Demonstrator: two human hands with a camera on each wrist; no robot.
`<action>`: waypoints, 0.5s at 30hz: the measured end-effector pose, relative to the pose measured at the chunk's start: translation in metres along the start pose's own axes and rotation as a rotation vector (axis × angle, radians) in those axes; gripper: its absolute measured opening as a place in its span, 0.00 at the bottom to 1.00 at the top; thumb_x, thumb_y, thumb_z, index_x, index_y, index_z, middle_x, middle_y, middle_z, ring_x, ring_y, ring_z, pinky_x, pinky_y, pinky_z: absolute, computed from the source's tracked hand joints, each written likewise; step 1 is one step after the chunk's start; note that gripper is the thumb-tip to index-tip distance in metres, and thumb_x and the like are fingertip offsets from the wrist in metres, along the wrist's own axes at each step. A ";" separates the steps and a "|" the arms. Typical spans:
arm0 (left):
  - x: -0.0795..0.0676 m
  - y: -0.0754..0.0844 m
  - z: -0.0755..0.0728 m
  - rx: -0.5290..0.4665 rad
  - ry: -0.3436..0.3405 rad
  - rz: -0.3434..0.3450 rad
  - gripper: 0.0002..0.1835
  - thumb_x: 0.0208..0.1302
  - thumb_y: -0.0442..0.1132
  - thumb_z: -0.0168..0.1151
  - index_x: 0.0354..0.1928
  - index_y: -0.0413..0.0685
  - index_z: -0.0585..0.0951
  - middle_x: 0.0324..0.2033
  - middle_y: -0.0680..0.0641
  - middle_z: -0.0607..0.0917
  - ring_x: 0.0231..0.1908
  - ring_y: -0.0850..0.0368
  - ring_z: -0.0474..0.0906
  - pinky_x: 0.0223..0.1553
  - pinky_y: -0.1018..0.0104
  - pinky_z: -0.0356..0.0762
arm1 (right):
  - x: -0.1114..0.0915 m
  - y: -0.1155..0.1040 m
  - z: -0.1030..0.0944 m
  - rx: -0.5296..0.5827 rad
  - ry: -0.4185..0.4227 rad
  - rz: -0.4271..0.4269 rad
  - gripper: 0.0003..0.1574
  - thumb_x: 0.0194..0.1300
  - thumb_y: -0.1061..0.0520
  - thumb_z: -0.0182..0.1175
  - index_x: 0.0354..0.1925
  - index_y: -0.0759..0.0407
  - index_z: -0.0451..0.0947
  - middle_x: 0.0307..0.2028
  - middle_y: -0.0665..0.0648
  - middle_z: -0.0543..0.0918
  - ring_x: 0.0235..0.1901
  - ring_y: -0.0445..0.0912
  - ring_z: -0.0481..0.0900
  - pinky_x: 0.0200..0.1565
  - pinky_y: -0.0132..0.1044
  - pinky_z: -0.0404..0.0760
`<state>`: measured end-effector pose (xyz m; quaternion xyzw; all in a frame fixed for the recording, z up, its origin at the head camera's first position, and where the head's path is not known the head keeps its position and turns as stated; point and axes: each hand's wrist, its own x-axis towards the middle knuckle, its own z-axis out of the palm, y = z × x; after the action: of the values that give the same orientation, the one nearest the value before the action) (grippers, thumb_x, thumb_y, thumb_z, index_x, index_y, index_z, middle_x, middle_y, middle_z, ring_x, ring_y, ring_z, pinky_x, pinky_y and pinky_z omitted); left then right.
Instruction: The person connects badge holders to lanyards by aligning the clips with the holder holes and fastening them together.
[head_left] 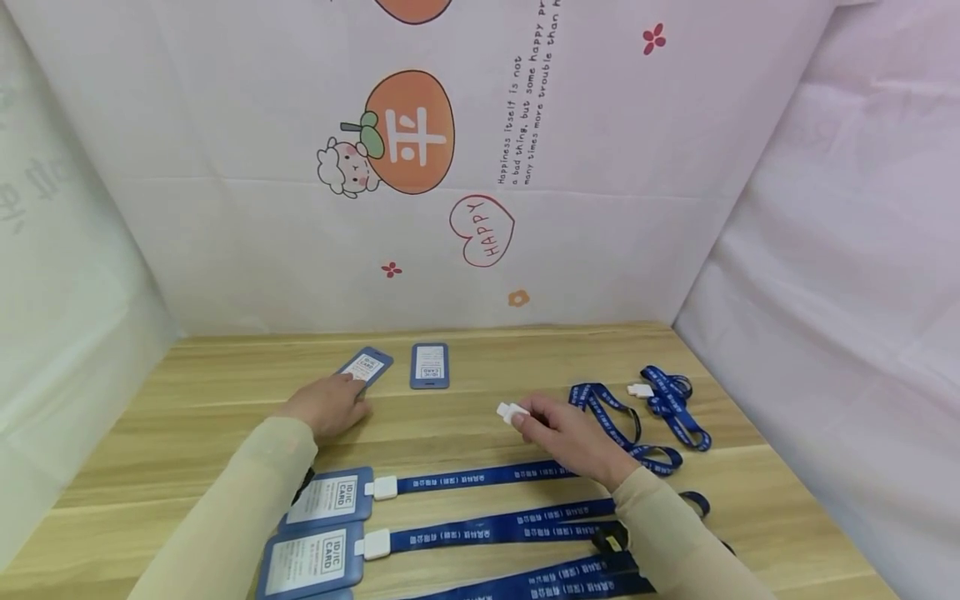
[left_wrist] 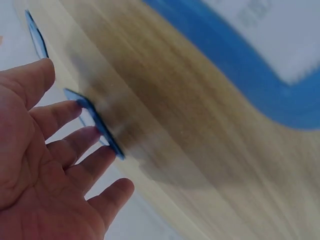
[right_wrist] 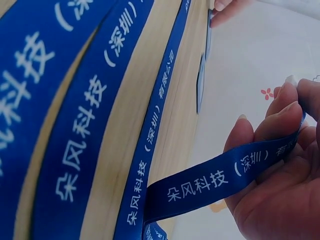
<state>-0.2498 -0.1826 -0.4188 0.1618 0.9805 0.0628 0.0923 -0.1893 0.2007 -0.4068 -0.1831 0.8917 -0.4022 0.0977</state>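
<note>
My left hand [head_left: 327, 406] reaches to the back left of the table. Its fingertips touch a blue ID card holder [head_left: 369, 364] lying aslant there; in the left wrist view, the thumb stands apart from that holder [left_wrist: 102, 125]. Over the middle of the table, my right hand [head_left: 562, 429] pinches the white clip [head_left: 512, 412] of a blue lanyard [head_left: 603, 412]. In the right wrist view, the printed strap [right_wrist: 215, 177] runs through the palm and trails down. A second card holder [head_left: 430, 367] lies flat between the hands, farther back.
In front, card holders [head_left: 309, 562] clipped to blue lanyards [head_left: 487, 477] lie in rows across the table [head_left: 187, 417]. Another coiled lanyard [head_left: 671, 404] with a white clip sits at the right. A printed white cloth [head_left: 300, 250] hangs behind, with white sheets on both sides.
</note>
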 end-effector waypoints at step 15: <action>-0.006 -0.001 -0.006 -0.008 0.063 -0.068 0.28 0.72 0.50 0.65 0.58 0.29 0.78 0.46 0.34 0.83 0.39 0.47 0.78 0.50 0.45 0.83 | 0.000 0.001 0.002 -0.014 -0.002 -0.011 0.21 0.80 0.35 0.52 0.39 0.48 0.77 0.30 0.51 0.73 0.29 0.46 0.72 0.31 0.34 0.70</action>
<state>-0.2459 -0.1856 -0.4123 0.1261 0.9876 0.0688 0.0640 -0.1888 0.2000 -0.4093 -0.1889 0.8934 -0.3964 0.0953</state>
